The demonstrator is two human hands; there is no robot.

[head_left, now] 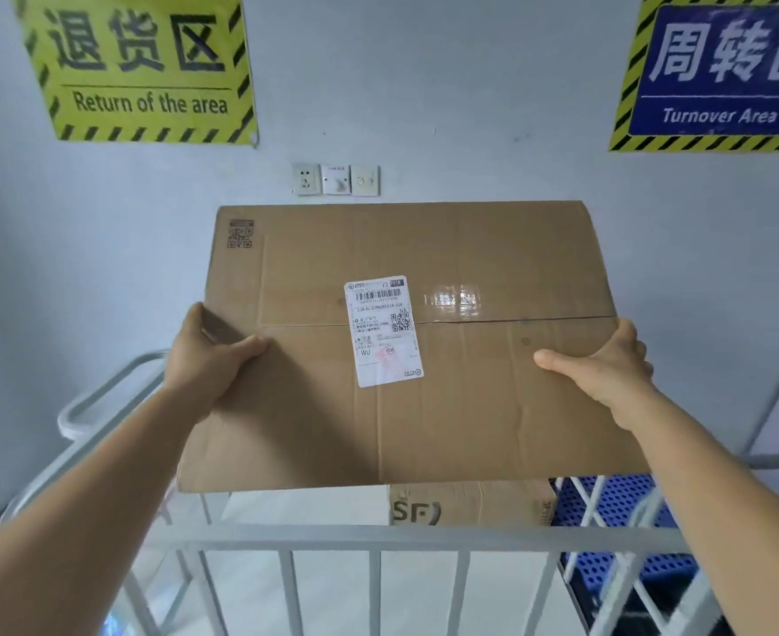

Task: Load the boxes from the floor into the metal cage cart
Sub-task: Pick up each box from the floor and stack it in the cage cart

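Note:
I hold a large flat cardboard box [470,406] with a white shipping label up in the air over the metal cage cart [378,537]. My left hand [208,360] grips its left edge, thumb on top. My right hand [608,364] grips its right edge, thumb lying on the top face. The box hangs above the cart's near grey railing. Inside the cart, below the held box, a smaller brown box [470,502] with black letters shows in part.
A grey wall stands close behind, with a yellow sign [140,66], a blue sign [722,71] and a socket panel [335,179]. A blue perforated pallet [626,502] lies to the right behind the bars. The cart's curved handle [103,397] is at left.

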